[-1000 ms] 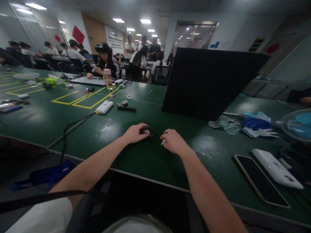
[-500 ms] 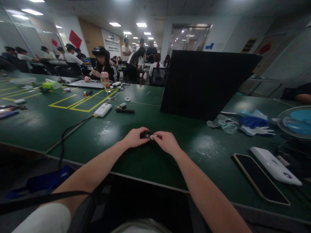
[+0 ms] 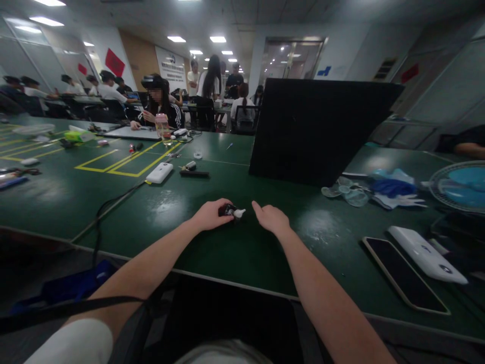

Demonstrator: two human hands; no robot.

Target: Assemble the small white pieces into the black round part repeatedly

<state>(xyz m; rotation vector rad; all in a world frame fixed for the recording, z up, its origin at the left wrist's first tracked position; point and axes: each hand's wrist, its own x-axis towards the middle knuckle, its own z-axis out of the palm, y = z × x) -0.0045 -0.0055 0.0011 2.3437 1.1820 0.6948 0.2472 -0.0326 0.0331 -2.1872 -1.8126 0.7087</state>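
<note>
My left hand (image 3: 210,214) rests on the green table (image 3: 235,242) with its fingers closed round a small black case (image 3: 228,210). A small white earbud (image 3: 239,213) sits at the case's right side. My right hand (image 3: 272,219) lies just right of it, a little apart, fingers loosely extended and holding nothing.
A black panel (image 3: 322,129) stands behind my hands. At the right lie a phone (image 3: 401,275), a white power bank (image 3: 426,254), blue gloves (image 3: 392,188) and a fan (image 3: 460,184). Another white power bank (image 3: 159,173) with a cable lies left. Several people sit and stand at far tables.
My right hand brought the white earbud to the black case, let it go there and drew back to the right. My left hand has kept hold of the case.
</note>
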